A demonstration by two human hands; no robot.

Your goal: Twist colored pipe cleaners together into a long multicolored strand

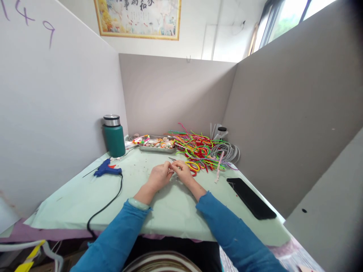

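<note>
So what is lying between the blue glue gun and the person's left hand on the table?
In the head view, only bare pale green table cover lies between the blue glue gun and the left hand; the gun's black cord curves away toward the table's front edge.

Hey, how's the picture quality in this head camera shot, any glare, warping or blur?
In the head view, the window at top right is blown out by daylight; the partition walls bow outward, a wide-angle warp; the right corner darkens; the left hand and right hand look small and soft, so whatever they pinch cannot be made out.
</note>
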